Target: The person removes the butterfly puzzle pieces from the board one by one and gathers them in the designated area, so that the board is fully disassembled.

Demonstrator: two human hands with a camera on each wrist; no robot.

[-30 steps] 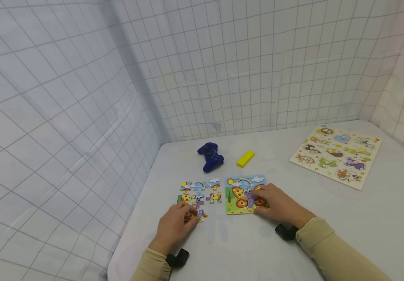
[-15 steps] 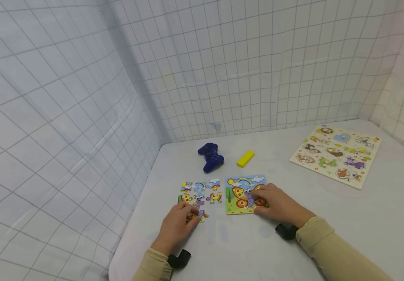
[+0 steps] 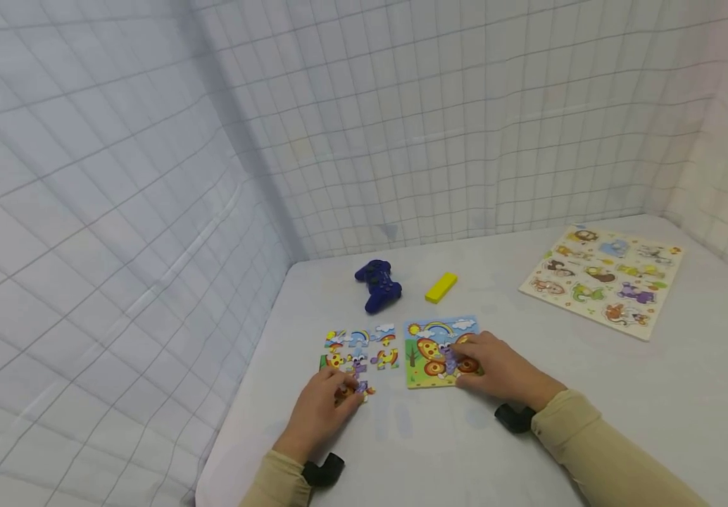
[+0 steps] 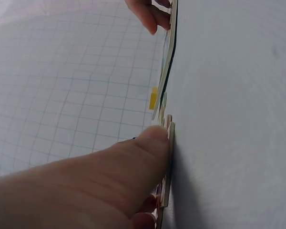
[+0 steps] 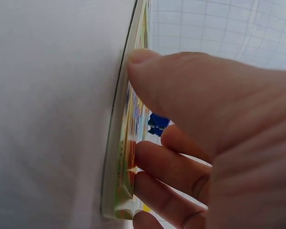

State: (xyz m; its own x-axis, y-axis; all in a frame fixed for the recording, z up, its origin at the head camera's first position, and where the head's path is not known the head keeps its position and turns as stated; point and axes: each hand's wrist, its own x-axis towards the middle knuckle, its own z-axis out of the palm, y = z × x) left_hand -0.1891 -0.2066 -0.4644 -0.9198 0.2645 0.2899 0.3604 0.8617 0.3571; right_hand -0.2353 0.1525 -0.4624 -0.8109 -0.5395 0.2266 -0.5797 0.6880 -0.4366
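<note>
My left hand (image 3: 321, 405) rests on the bottom row of several loose jigsaw pieces (image 3: 386, 358), laid out in rows with narrow gaps. In the left wrist view its thumb touches the near edge of a flat piece (image 4: 170, 157), with other fingertips farther along; the hand partly hides that row. To the right lies a square butterfly puzzle board (image 3: 429, 350). My right hand (image 3: 497, 366) lies over the board's lower right part. In the right wrist view the thumb touches the board's edge (image 5: 115, 157), and the other fingertips rest on its printed top.
A blue game controller (image 3: 379, 285) lies behind the loose pieces, with a yellow block (image 3: 442, 287) to its right. At the back right is a large animal puzzle board (image 3: 605, 278). Grid-patterned cloth walls (image 3: 402, 141) border the white table (image 3: 453, 458).
The left hand has shifted very slightly to the right over the bottom pieces. The right hand stays in place on the board, and the head view has tilted a little.
</note>
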